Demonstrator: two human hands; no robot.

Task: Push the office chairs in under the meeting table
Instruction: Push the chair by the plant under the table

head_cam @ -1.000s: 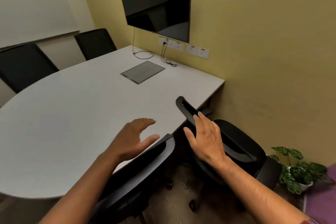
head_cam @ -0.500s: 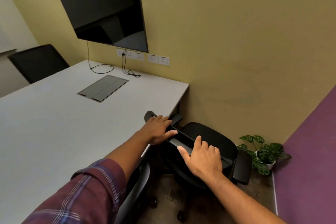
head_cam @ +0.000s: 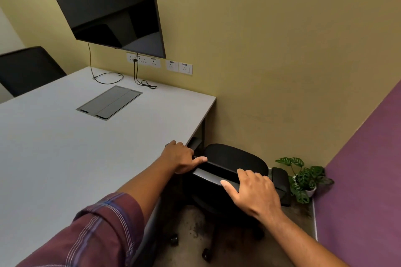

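Note:
A black office chair (head_cam: 234, 158) stands at the right end of the grey meeting table (head_cam: 65, 147), its seat partly out beyond the table's corner. My left hand (head_cam: 181, 157) grips the left end of the chair's backrest top, close to the table edge. My right hand (head_cam: 255, 193) rests over the right part of the same backrest, fingers curled on it. A second chair's back (head_cam: 149, 230) shows as a dark strip below my left arm, tucked against the table. Another black chair (head_cam: 28, 69) stands at the table's far side.
A potted plant (head_cam: 303, 180) sits on the floor in the corner right of the chair. The yellow wall is close behind the chair and a purple wall (head_cam: 364, 169) runs along the right. A wall screen (head_cam: 108, 4), sockets and cables are over the table's far end.
My view has turned right, towards the corner chair. My left hand has left the nearer chair and taken the corner chair's backrest; my right hand has slid to its right part.

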